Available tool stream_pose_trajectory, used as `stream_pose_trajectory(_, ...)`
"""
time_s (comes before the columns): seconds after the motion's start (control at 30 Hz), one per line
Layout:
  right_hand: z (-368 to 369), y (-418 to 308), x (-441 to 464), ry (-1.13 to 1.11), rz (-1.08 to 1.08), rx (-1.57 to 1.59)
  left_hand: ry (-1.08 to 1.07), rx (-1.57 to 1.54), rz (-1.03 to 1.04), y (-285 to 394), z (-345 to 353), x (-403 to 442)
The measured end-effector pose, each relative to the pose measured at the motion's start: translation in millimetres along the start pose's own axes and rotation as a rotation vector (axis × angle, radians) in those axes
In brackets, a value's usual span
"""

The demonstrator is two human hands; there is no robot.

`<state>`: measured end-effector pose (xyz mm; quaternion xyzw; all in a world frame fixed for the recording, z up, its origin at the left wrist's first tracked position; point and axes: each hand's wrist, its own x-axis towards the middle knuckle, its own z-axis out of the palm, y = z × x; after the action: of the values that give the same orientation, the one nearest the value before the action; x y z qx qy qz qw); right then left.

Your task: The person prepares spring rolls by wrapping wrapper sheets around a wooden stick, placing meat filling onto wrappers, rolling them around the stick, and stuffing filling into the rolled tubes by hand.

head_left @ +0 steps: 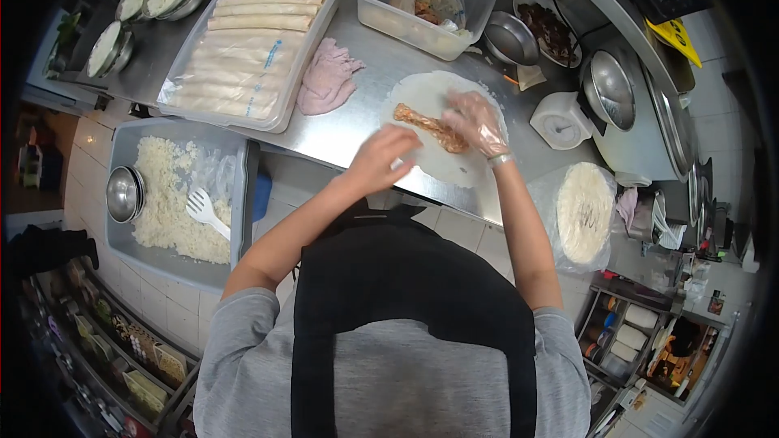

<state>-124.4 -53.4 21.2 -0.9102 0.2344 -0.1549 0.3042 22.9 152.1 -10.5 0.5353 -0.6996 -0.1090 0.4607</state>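
A round white wrapper (442, 164) lies flat on the steel table. Across its middle runs a strip of reddish-brown filling (423, 123). My left hand (383, 158), bare, is over the wrapper's left edge near the filling, fingers apart and nothing in them. Over the right part of the wrapper is my right hand (477, 123) in a clear plastic glove, blurred by motion; its fingers are beside or on the filling, and what they hold, if anything, cannot be made out.
Left of the wrapper are a pink cloth (329, 77) and a tub of white rolls (251, 57). Behind is a plastic bin (406, 24); a scale (560, 122) and bagged wrappers (584, 211) are right. A grey tub of rice (170, 195) sits lower left.
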Motion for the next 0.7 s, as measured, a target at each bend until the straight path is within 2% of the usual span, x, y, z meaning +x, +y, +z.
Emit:
stream_pose_trajectory(0.03, -3, -4, -3, -0.223, 0.047, -0.206, 0.079, 0.072, -0.074, 0, -7, 5)
stream_pose_trajectory(0.07, 2, -8, -12, -0.218, 0.053, -0.205, 0.160, 0.147, -0.147, -2, -11, 9)
stream_pose_trajectory(0.13, 15, -18, -31, -0.034, -0.048, -0.292, 0.113, 0.139, -0.128, -8, -8, 8)
stream_pose_trajectory(0.2, 20, -15, -35, -0.006, -0.013, -0.270, -0.118, 0.062, -0.046, -6, 1, 2)
stream_pose_trajectory(0.23, 23, -9, -37, 0.024, -0.014, -0.187, -0.177, 0.062, -0.068, -2, 6, -2)
stream_pose_trajectory(0.27, 26, -5, -38, 0.057, -0.014, -0.104, -0.183, 0.063, -0.067, -2, 9, -3)
stream_pose_trajectory(0.4, 32, -2, -35, 0.076, -0.053, -0.109, -0.143, 0.096, -0.074, -2, 14, -6)
stream_pose_trajectory(0.47, 32, -21, -29, 0.226, -0.053, -0.206, -0.146, 0.112, -0.073, -3, 12, -5)
stream_pose_trajectory(0.7, 37, -8, -30, 0.078, -0.038, -0.064, -0.142, 0.158, -0.040, 6, 13, -4)
